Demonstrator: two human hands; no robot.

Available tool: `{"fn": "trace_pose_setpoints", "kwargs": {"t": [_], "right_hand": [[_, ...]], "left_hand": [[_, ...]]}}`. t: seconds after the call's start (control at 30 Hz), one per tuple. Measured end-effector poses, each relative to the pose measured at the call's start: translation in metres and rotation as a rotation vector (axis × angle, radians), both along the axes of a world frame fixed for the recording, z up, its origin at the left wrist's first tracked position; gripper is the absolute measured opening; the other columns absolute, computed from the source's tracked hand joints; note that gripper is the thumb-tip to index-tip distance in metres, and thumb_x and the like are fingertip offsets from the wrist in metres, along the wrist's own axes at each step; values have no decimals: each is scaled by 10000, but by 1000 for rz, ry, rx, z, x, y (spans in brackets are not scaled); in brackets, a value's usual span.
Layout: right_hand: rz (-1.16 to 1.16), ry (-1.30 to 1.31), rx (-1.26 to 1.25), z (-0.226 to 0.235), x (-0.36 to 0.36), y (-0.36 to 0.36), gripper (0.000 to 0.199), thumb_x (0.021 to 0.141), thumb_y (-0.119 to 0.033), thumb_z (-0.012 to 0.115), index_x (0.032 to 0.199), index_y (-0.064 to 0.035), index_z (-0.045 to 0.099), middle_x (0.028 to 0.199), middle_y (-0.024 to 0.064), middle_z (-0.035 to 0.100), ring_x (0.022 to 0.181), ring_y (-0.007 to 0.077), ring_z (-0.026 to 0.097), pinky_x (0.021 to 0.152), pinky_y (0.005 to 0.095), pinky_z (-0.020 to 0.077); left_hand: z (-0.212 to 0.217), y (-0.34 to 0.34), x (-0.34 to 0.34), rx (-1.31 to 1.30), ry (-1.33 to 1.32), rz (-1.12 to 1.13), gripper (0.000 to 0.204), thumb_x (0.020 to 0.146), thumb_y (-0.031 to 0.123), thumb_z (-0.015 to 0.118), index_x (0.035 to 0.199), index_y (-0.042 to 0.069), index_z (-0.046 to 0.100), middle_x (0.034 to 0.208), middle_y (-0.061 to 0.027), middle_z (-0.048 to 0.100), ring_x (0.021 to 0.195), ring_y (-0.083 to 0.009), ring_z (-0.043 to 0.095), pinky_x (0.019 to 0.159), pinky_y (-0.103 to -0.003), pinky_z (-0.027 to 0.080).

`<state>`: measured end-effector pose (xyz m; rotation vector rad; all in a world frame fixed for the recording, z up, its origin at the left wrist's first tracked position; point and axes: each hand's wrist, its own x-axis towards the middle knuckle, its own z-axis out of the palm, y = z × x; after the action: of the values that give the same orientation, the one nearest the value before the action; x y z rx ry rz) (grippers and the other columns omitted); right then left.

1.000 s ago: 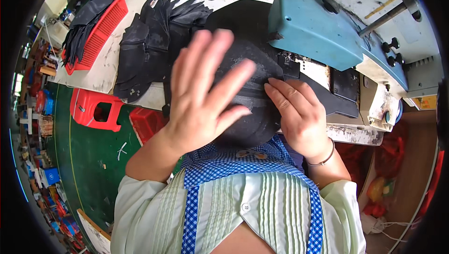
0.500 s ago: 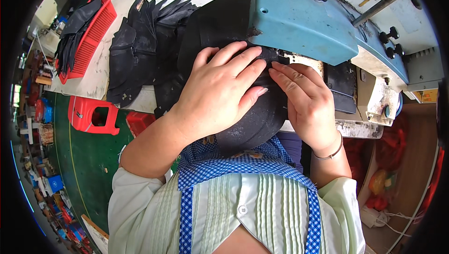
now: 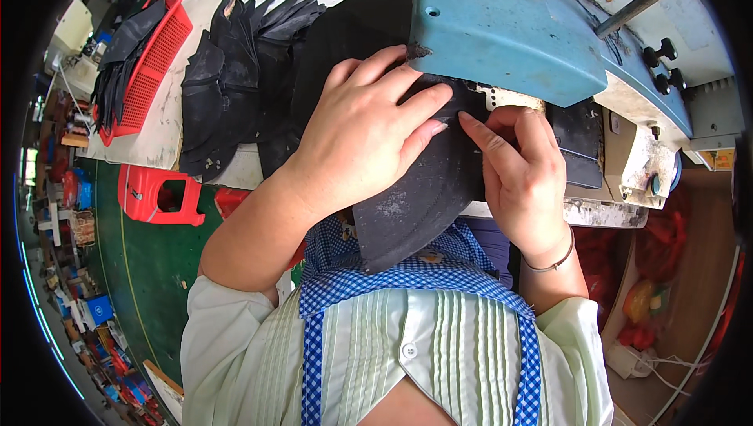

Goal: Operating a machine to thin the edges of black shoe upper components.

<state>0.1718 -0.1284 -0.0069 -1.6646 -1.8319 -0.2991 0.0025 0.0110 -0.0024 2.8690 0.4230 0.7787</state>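
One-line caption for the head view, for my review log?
Both hands, left hand and right hand, press a black material piece flat under a blue sewing machine, beside a pile of black cut pieces.

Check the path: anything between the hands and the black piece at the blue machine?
Nothing visible. The left hand lies flat on the black piece and the right hand presses its edge beside the blue machine. The machine's head overhangs the piece's far end, hiding what lies under it.

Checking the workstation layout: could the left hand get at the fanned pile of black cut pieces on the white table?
Probably yes: the left hand lies beside the fanned pile of black cut pieces, nothing between.
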Motion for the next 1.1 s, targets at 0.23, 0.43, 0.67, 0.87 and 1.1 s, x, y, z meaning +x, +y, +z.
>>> {"fn": "trace_pose_setpoints", "kwargs": {"t": [0.23,0.43,0.67,0.87,1.1], "right_hand": [[-10,-24,-33,-1,1,2,421,742,4,689,1156,-23,762,911,81,562,818,252,572,704,363,524],[-3,-31,-41,1,0,3,418,758,-7,687,1170,-16,757,922,87,569,826,258,576,713,366,532],[-21,5,-84,2,-1,2,517,725,93,674,1221,-37,743,941,107,571,860,286,611,757,395,536],[-26,5,-80,0,-1,2,545,707,82,675,1235,-37,735,949,110,570,862,292,609,764,394,536],[-11,24,-66,0,-1,2,539,694,84,673,1218,-29,734,950,117,573,869,298,612,771,395,540]], "left_hand": [[-6,13,6,-16,-83,-45,233,860,142,777,1093,133,760,1068,-67,706,968,-315,650,878,-420,519],[-9,24,8,-69,-116,-61,233,844,194,806,1063,119,775,1093,-93,729,1113,-352,641,969,-454,498],[-4,32,9,-73,-81,-95,296,804,262,840,1051,111,776,1102,-111,722,1218,-352,630,986,-486,494],[-1,38,14,-49,-120,-128,282,799,216,834,1032,83,750,1051,-120,693,1049,-352,658,878,-446,541],[-6,43,15,-102,-126,-103,226,814,154,815,1004,60,736,1063,-127,670,1020,-354,644,886,-460,543]]}}
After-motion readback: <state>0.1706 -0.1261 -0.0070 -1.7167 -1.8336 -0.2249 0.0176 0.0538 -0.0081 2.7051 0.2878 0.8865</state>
